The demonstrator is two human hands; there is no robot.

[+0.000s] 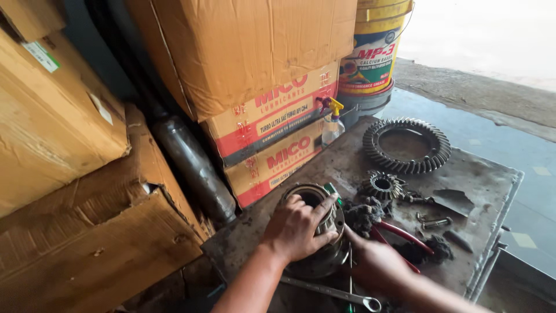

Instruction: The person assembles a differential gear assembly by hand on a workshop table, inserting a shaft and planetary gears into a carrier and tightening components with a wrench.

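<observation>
Surface: greasy metal workbench (486, 179) with a raised rim, beside a wet concrete floor.
Background: stacked cardboard boxes (255, 69) behind the bench, a yellow grease bucket (375, 46) and a small spray bottle (332, 123) at their foot.
Left hand (296, 227): fingers spread and curled over the top and side of a round metal gear housing (315, 232), clamped on it.
Right hand (375, 262): just right of the housing, touching its lower side; whether its fingers close on anything cannot be told.
Housing: upright on the bench, its open bore facing up, under the left palm.
Right of the grip: dark greasy rag (364, 213), red-handled pliers (399, 235), loose bolts (435, 221).
Beyond the grip: small bevel gear (382, 185), then a large ring gear (406, 145) lying flat, well apart.
Below the grip: combination wrench (330, 291) lying flat near the front edge.
</observation>
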